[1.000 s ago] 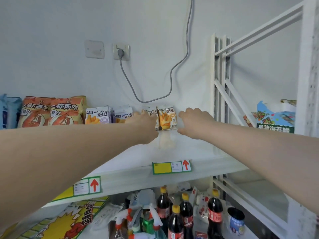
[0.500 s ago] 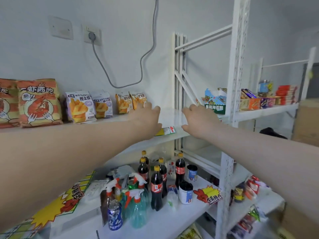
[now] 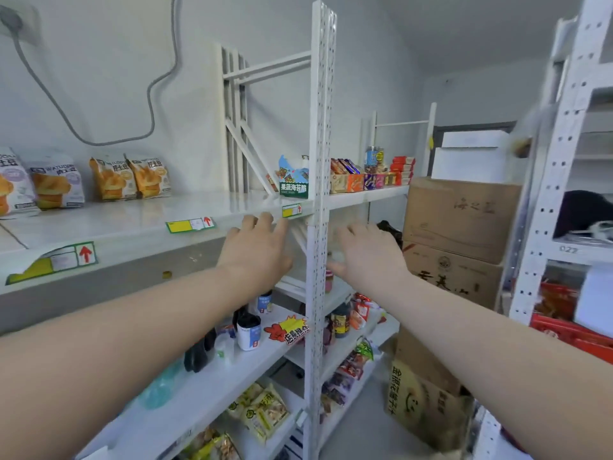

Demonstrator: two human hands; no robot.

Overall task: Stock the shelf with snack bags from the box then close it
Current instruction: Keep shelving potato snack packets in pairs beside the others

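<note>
Small orange snack bags (image 3: pixel 130 177) stand upright at the back of the white shelf (image 3: pixel 139 224), beside two purple-and-white bags (image 3: pixel 56 185) further left. My left hand (image 3: pixel 257 247) hovers in front of the shelf's front edge, fingers spread, holding nothing. Just right of the white perforated upright post, my right hand (image 3: pixel 366 252) is empty with its fingers apart. An open cardboard box (image 3: pixel 421 400) with yellow lettering sits on the floor at the lower right.
A white upright post (image 3: pixel 318 207) stands between my hands. Stacked cardboard cartons (image 3: pixel 461 234) with white foam boxes on top fill the right background. Bottles and cups (image 3: pixel 248 330) crowd the lower shelf. Another white rack (image 3: pixel 564 180) rises at the far right.
My view has swung right, away from the placed snack bags. Both hands have drawn back from the shelf and opened, now level with the shelf's front edge near the post.
</note>
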